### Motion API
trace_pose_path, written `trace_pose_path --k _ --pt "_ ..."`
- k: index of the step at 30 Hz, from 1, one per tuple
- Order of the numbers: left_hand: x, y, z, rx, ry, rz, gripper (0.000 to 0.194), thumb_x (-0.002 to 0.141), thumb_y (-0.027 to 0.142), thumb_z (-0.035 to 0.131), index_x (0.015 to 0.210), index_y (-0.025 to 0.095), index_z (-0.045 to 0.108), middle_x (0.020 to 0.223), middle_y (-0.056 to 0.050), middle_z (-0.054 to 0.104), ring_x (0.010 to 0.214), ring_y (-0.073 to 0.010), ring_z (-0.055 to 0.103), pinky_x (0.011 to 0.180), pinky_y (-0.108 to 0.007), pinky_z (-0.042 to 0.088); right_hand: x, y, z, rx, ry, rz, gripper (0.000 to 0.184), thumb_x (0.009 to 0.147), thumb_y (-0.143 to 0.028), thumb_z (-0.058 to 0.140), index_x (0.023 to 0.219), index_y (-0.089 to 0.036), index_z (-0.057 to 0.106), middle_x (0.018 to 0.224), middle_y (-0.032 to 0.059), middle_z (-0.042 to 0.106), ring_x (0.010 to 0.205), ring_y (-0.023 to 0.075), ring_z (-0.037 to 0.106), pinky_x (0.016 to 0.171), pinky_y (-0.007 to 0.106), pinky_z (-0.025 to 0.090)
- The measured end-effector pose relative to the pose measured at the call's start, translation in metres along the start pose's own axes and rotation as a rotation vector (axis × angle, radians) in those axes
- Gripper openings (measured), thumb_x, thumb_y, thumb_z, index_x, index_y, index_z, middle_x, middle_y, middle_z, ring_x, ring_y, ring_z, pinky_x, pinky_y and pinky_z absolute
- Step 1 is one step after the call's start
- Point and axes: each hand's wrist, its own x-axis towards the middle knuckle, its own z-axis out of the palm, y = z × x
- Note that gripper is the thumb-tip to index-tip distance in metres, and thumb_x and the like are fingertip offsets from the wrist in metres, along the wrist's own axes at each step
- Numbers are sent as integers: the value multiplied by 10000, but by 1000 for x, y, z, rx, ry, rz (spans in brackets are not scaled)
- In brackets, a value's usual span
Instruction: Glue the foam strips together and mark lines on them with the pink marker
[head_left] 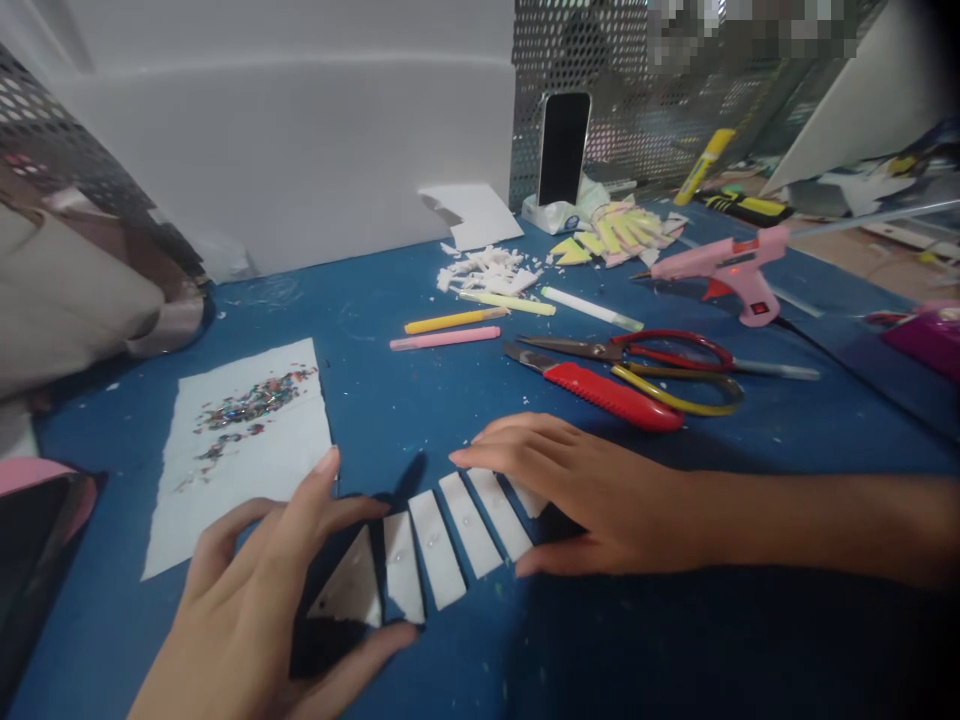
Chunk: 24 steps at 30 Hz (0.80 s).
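A curved row of white foam-like pieces lies on the blue tabletop, with several narrow strips (436,548) and a triangular end piece (352,580). Small clear blobs show on some strips. My left hand (262,580) arches over the triangle, fingers apart, its index fingertip and thumb near opposite ends of the neighbouring strip. At the row's other end my right hand (562,480) spreads over the last pieces and partly hides them. Its thumb lies at the lower end of a strip, and its fingertips are beside the upper ends. Whether the fingertips press on the pieces is hard to tell.
Colourful sequin-like bits (255,400) lie on a white sheet (169,510). Beyond my right hand are a red cutter (615,395), scissors (675,345), pens (446,338) and a pink glue gun (739,265). White scraps (487,270) and an upright phone (564,145) are farther back.
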Motion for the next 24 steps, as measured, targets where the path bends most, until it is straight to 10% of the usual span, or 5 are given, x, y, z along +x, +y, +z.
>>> trace_pose_path --k 24 --pt "-16 -7 -1 -49 -63 -200 881 859 598 559 1564 308 118 1154 -52 680 1121 -354 544 977 -592 411 -15 2 -7 -79 137 48 760 794 -320 696 1459 -150 369 1379 143 518 1298 277 433 1117 465 349"
